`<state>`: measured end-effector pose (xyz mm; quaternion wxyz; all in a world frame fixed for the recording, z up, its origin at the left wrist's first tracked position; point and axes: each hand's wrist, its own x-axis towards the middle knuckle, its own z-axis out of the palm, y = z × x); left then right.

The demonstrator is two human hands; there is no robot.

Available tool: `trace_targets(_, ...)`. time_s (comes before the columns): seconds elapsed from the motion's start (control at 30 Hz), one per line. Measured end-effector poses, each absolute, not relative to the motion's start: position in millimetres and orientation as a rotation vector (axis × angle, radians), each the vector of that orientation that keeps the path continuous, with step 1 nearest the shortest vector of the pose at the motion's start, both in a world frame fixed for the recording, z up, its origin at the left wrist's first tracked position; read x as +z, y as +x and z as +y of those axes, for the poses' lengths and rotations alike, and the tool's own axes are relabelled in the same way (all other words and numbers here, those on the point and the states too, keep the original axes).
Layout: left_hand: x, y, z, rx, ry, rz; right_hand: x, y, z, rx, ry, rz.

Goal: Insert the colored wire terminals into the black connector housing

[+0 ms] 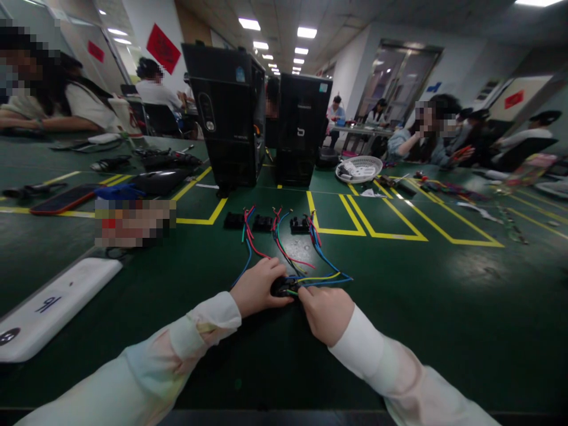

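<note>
My left hand (258,286) is closed around a small black plastic part (280,286) on the green table (248,373). Blue, yellow and green wires (326,277) run out from that part to the right. My right hand (327,310) pinches at its right side, where a short green wire (291,292) shows by the fingertips; the exact grip is partly hidden. Just beyond my hands, three similar black parts lie in a row: a left one (234,220), a middle one (263,223) and a right one (299,225), with red, blue and green wires trailing toward me.
Two black computer towers, the left (222,118) and the right (302,127), stand at the back. A white basket (375,171) sits right of them. At left lie a white device (66,307) and a phone (66,199). Yellow tape (390,236) marks the table; people sit around.
</note>
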<state>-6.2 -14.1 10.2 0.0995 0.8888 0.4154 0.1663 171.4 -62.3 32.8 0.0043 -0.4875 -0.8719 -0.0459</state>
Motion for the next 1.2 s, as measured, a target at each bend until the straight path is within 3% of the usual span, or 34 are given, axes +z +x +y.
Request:
trace_targets(0.93, 9.0, -7.7, -11.0, 0.499, 2.598, 1.176, 33.2, 171.7, -64.3, -0.077, -1.535, -2.789)
trace_targets(1.2, 9.6, -7.5, -11.1, 0.521, 2.591, 1.161, 24.9, 176.7, -63.8, -0.164, -1.279, -2.59)
